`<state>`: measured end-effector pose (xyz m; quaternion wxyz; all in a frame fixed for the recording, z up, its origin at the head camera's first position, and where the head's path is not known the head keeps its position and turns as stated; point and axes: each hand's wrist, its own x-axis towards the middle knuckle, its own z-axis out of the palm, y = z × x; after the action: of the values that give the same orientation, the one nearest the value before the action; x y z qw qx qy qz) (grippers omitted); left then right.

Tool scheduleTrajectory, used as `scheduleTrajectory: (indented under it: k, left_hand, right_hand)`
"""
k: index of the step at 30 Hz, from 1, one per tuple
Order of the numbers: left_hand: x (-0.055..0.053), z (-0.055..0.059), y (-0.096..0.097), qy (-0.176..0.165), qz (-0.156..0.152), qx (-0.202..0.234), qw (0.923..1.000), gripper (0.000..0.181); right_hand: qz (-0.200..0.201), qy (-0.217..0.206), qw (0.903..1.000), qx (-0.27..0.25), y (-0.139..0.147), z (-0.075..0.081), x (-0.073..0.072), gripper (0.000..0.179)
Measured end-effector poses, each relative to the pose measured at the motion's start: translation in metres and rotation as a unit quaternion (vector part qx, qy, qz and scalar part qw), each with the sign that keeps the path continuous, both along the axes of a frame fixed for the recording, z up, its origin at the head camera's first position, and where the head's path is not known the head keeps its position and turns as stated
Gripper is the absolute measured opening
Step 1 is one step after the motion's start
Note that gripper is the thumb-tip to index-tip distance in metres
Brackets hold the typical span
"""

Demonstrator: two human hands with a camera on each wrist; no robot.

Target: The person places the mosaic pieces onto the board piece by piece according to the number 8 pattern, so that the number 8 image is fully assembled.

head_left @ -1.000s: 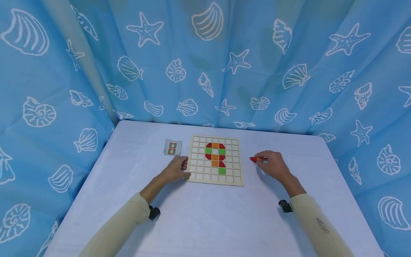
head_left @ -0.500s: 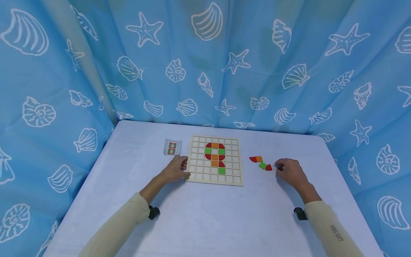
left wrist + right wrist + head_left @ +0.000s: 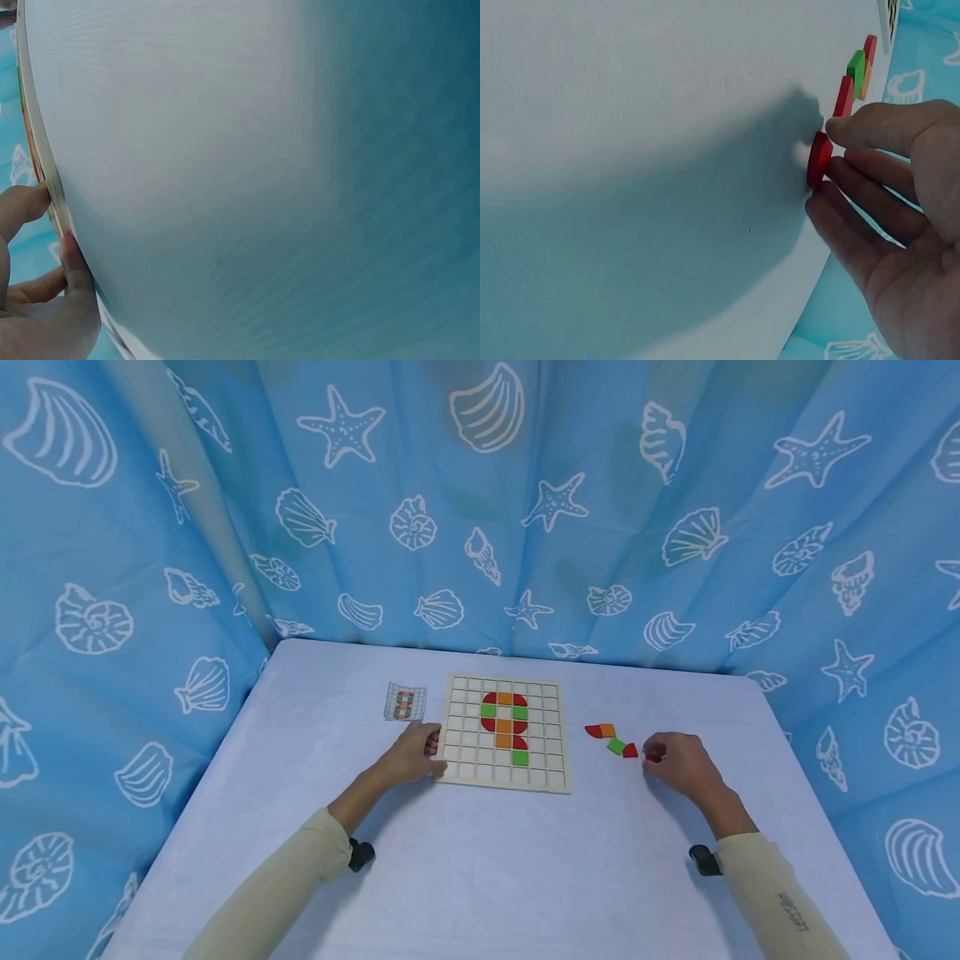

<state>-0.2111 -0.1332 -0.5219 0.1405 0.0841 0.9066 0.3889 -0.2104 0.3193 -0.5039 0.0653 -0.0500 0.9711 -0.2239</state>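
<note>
Gathering appears the step in hand, with the left hand (image 3: 408, 755) pinching the grid board (image 3: 480, 770) at nine o'clock, the right hand (image 3: 682, 764) narrowed about a red tile (image 3: 820, 160) at the board's three o'clock, firm hold unconfirmed, and the next move presumably calling for a secure pinch.

Your left arm (image 3: 273, 881): one, sleeved, angled forward from the near left of the board (image 3: 551, 760). 
Your left hand (image 3: 408, 756): at the board's left edge, fingers curled, thumb against the near corner. 
Your right arm (image 3: 776, 893): one, sleeved, angled forward and inward, well right of the board. 
Your right hand (image 3: 681, 766): right of the board, back upward, thumb and fingertips bent together in a pinch.
</note>
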Motion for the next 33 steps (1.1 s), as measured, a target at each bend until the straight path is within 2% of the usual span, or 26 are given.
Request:
scheduleTrajectory:
  k: [6, 18, 25, 29, 33]
  left_hand:
    - [-0.001, 0.0, -0.001, -0.006, 0.002, -0.007, 1.0, 0.068]
    - [-0.001, -0.001, -0.001, 0.002, -0.004, -0.011, 0.9999, 0.069]
    - [0.0, -0.002, -0.001, 0.006, -0.001, -0.005, 1.0, 0.069]
    - [0.0, -0.001, -0.001, 0.005, -0.002, 0.003, 1.0, 0.066]
    - [0.001, -0.001, -0.001, 0.003, -0.005, 0.001, 1.0, 0.068]
  right_hand:
    - [0.008, -0.007, 0.9999, -0.005, 0.005, -0.004, 0.001, 0.044]
    - [0.01, 0.021, 0.9996, -0.013, 0.008, -0.012, 0.005, 0.038]
    - [0.029, 0.053, 0.9982, -0.005, 0.012, -0.018, 0.0, 0.039]
    - [0.032, 0.064, 0.9973, -0.016, 0.01, -0.015, -0.003, 0.043]
    - [0.04, 0.079, 0.9958, -0.024, -0.005, -0.008, -0.002, 0.045]
